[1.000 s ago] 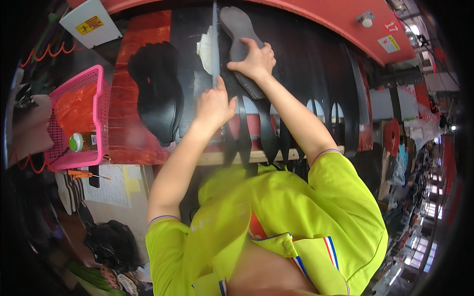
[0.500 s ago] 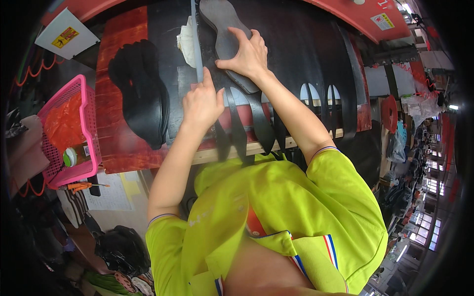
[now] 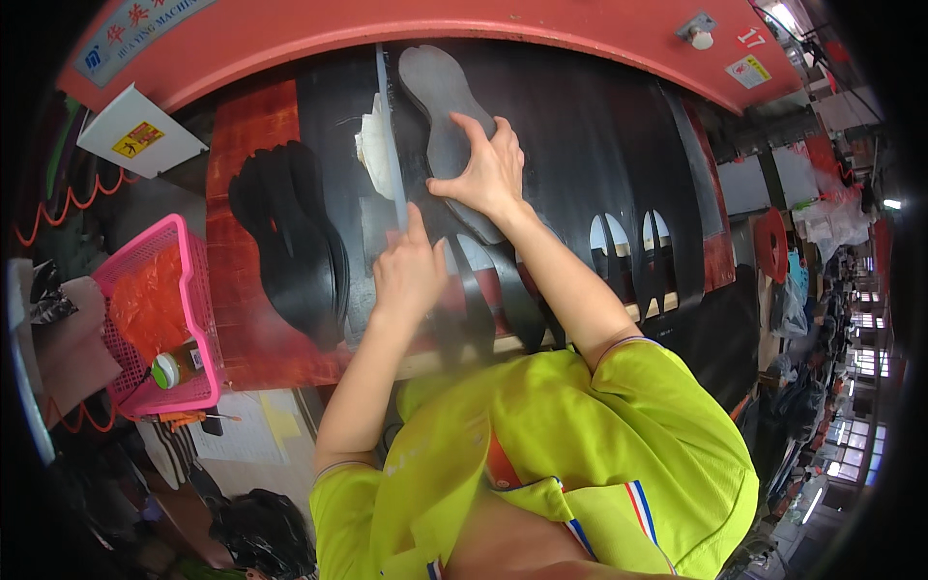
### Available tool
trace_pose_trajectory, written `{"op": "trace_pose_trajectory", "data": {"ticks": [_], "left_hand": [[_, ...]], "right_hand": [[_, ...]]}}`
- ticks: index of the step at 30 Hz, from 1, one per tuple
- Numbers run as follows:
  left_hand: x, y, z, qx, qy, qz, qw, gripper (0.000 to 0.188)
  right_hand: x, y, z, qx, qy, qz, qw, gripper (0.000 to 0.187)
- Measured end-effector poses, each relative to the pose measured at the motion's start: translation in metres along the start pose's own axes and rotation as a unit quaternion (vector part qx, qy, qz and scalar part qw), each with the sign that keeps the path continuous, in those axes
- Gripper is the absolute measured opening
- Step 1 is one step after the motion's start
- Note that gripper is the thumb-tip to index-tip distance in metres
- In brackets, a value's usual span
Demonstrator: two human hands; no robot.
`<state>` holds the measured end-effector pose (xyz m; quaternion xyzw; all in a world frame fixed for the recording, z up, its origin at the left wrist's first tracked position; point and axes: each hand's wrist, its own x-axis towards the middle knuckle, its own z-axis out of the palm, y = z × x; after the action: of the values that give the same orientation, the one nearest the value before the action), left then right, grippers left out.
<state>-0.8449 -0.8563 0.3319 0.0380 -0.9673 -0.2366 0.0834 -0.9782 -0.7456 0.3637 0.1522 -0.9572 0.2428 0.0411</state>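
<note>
A grey sole-shaped cutting die (image 3: 435, 82) lies on a black sheet (image 3: 580, 126), its toe end pointing away from me. Across its near half my right hand (image 3: 491, 172) is spread, thumb at the left edge and fingers on the right part, gripping it. My left hand (image 3: 406, 275) is just left of the die's near end. Its index finger reaches the near end of a pale bluish strip (image 3: 390, 135); the thumb stands apart and the other fingers are curled and slightly blurred. Narrow black offcut tongues hang along the sheet's near edge, partly behind my forearms.
A stack of black soles (image 3: 290, 242) lies left, with a crumpled white cloth (image 3: 375, 159) beside the strip. A red machine beam (image 3: 435, 24) spans the far side. A pink basket (image 3: 198, 309) with an orange bag stands left, above papers (image 3: 242, 430).
The view has tilted so that more of the red beam shows and everything sits lower. Both hands keep about the same places on the die and the strip.
</note>
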Motion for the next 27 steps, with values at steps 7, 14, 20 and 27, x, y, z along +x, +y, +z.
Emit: {"op": "trace_pose_trajectory", "data": {"ticks": [7, 14, 20, 27], "left_hand": [[0.057, -0.009, -0.015, 0.059, -0.045, -0.035, 0.997, 0.064], [0.145, -0.031, -0.064, -0.067, 0.214, 0.027, 0.974, 0.048], [0.265, -0.024, -0.089, 0.052, 0.398, 0.148, 0.904, 0.073], [0.336, -0.030, -0.078, 0.215, 0.440, 0.182, 0.853, 0.081]], "right_hand": [[0.057, 0.024, 0.004, 0.059, 0.000, -0.067, 0.996, 0.107], [0.026, 0.127, -0.050, 0.117, 0.064, -0.151, 0.980, 0.040], [-0.018, 0.167, -0.043, -0.116, 0.063, -0.087, 0.987, 0.045], [0.042, 0.176, -0.018, -0.169, 0.047, -0.055, 0.983, 0.051]]}}
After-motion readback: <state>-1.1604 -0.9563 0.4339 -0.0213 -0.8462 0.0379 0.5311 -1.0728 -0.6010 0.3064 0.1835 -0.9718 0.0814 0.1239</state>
